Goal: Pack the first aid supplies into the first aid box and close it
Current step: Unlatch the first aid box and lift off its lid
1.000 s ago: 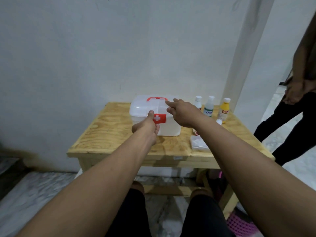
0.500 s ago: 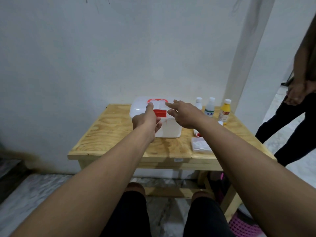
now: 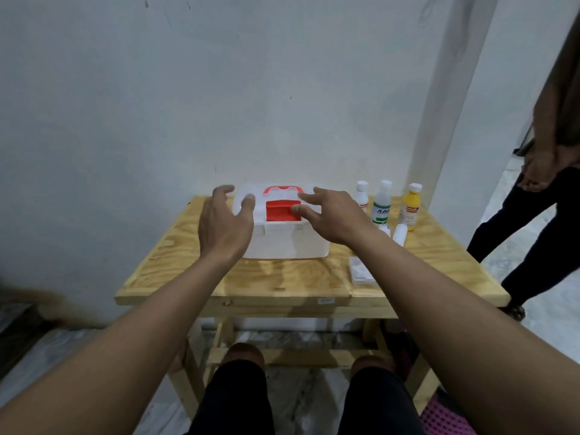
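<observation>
A white first aid box (image 3: pixel 284 243) with a red handle and a red front latch (image 3: pixel 282 211) flipped up stands on the wooden table (image 3: pixel 301 279). Its lid is down. My left hand (image 3: pixel 224 226) hovers at the box's left side, fingers spread, the thumb near the lid. My right hand (image 3: pixel 332 215) hovers over the right side of the lid, fingers apart, the thumb tip by the latch. Three bottles stand to the right: a white one (image 3: pixel 362 196), a clear one (image 3: pixel 382 204) and a yellow one (image 3: pixel 410 207). A small white bottle (image 3: pixel 399 234) lies on its side. A flat clear packet (image 3: pixel 361 270) lies near the front.
The table stands against a white wall. Another person (image 3: pixel 543 171) in dark trousers stands at the right beside the table. My knees are under the front edge. A pink mesh item (image 3: pixel 445 419) lies on the floor at the lower right.
My left hand flipped the red latch upward, then let go and moved to the box's left side. My right hand opened its fingers over the lid.
</observation>
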A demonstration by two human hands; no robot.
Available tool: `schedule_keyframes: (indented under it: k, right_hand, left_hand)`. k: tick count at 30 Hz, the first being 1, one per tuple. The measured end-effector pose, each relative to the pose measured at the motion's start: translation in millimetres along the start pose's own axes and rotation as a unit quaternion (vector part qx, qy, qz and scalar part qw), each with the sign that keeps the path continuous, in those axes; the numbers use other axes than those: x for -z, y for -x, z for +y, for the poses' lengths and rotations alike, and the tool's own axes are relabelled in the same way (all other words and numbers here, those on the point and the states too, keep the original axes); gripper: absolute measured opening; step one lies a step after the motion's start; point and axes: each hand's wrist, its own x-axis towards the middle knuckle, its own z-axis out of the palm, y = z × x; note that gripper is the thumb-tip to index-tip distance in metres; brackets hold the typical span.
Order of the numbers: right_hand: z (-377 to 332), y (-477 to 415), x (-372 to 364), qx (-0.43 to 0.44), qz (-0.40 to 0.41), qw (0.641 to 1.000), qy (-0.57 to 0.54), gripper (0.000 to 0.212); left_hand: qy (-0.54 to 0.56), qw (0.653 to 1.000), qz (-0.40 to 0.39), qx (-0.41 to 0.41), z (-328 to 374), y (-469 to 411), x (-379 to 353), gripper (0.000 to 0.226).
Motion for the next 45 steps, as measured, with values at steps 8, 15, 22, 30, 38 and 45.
schedule_keyframes:
  k: [8, 15, 22, 30, 38, 45]
  right_hand:
    - [-1.3, 0.9, 0.7, 0.006, 0.027, 1.000, 0.011, 0.054]
    - [-0.3, -1.8, 0.2, 0.012, 0.044, 0.999, -0.013, 0.053]
    - [-3.4, -6.2, 8.8, 0.005, 0.065, 0.997, -0.031, 0.053]
    - [-14.1, -19.0, 27.5, -0.025, 0.062, 0.995, -0.072, 0.042]
    - [-15.1, -51.9, 57.6, -0.081, -0.003, 0.994, -0.079, 0.067]
    - [-17.0, -74.9, 71.5, -0.116, -0.057, 0.985, -0.111, 0.064]
  left_hand:
    - [0.085, 0.991, -0.103, -0.029, -39.9, 15.5, -22.2, 0.122]
    - [0.102, 0.993, -0.057, -0.012, -49.7, 12.9, -35.2, 0.101]
    - [0.106, 0.991, -0.078, -0.007, -52.6, 13.2, -29.9, 0.096]
    - [0.044, 0.998, -0.050, 0.014, -49.9, -4.5, -11.8, 0.053]
    - [0.144, 0.973, -0.088, 0.158, -23.8, -70.3, -4.5, 0.039]
    - [0.173, 0.965, -0.173, 0.089, -21.9, -103.2, -13.1, 0.035]
